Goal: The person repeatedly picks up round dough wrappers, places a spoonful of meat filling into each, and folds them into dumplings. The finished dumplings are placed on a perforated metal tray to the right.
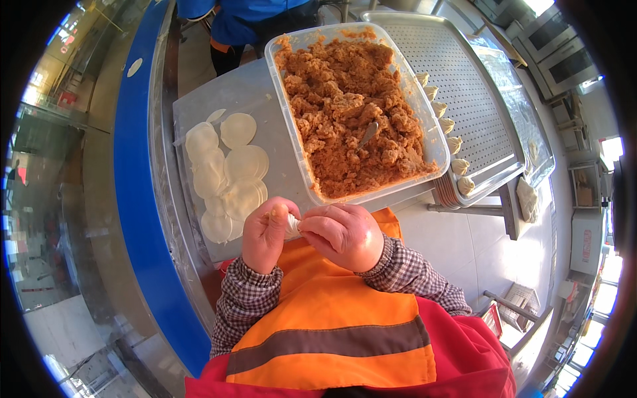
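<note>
Both my hands meet over my orange apron, pinching a small white dumpling (292, 224) between them. My left hand (265, 233) cups it from the left. From the right, my right hand (342, 233) presses its edge with the fingertips. Just beyond my hands stands a clear plastic tub (285, 106) full of orange-brown minced filling (348, 109), with a metal spoon (367, 134) stuck in it. Round white dough wrappers (229, 169) lie in overlapping piles on the board to the left of the tub.
A perforated metal tray (458, 86) at the right carries a row of folded dumplings (451, 142) along its near edge. A blue counter edge (136, 192) runs down the left. Another person in blue (245, 20) stands across the table.
</note>
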Available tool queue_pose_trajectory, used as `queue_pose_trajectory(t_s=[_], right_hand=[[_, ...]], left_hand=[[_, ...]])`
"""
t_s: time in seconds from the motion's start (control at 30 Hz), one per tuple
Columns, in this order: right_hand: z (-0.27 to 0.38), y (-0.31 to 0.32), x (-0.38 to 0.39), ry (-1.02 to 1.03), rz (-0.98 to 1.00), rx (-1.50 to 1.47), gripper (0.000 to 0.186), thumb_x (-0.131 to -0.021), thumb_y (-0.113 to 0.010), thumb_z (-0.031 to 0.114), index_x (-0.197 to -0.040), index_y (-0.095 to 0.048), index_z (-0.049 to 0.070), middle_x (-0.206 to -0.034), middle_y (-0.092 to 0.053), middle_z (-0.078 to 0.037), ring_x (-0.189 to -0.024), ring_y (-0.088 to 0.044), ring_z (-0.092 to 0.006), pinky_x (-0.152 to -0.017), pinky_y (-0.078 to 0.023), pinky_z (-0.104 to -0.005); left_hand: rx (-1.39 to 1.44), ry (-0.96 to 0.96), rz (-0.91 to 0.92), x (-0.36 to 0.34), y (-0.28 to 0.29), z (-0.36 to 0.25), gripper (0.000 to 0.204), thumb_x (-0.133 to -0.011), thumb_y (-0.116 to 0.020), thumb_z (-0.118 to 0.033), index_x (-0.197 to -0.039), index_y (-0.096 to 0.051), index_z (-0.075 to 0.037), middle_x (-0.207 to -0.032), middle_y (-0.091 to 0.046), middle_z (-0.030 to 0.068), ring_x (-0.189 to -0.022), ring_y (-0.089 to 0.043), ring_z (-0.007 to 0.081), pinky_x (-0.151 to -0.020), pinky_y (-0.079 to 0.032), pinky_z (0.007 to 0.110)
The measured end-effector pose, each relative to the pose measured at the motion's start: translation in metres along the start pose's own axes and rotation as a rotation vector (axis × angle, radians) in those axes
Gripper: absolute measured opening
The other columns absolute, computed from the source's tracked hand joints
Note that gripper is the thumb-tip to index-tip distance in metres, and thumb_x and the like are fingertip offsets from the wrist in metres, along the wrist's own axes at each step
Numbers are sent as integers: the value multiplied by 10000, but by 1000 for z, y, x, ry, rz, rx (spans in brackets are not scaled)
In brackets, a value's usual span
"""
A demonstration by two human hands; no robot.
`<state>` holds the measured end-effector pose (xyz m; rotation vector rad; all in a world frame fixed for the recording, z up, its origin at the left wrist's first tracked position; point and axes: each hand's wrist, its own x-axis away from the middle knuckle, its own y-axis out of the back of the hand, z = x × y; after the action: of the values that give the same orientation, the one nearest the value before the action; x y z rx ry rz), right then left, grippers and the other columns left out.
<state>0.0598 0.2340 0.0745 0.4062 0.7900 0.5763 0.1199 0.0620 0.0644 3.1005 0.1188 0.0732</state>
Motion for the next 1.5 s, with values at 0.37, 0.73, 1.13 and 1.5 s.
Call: queue_pose_trajectory(t_s=[0.37,0.73,1.13,1.5], right_hand=[[-1,2,-1,65,70,28,243,-710,-689,57,-921,-570,50,-804,-613,-85,-674,-615,-266,-582,-505,-355],[-5,9,0,-4,161,33,341,-707,-704,99,-1020,-576,59,-811,-612,-95,-682,-622,-280,-579,-511,-376],[-24,102,-29,-22,6,187,445,-696,-757,109,-1110,-597,85,-1057,-620,-138,-847,-661,-280,-685,-561,-360],[-296,227,-100,-625,257,752,313,-808,-679,244,-1090,-628,116,-972,-671,-116,-903,-639,-281,-816,-516,-409]], left_hand=[[-103,-12,43,-2,-1,-2,553,-991,-365,-517,-843,-597,-38,-703,-528,-16,-650,-480,61,-590,-390,213],[161,318,106,-15,-6,12,554,-995,-362,-510,-832,-614,-43,-675,-542,-15,-583,-468,42,-528,-379,199],[567,127,91,-64,-74,-40,795,-923,-263,-683,-1371,-370,-35,-980,-612,62,-582,-469,74,-469,-345,198],[411,175,-295,-62,15,19,621,-975,-269,-590,-1123,-538,-50,-859,-634,95,-507,-417,84,-429,-318,212]])
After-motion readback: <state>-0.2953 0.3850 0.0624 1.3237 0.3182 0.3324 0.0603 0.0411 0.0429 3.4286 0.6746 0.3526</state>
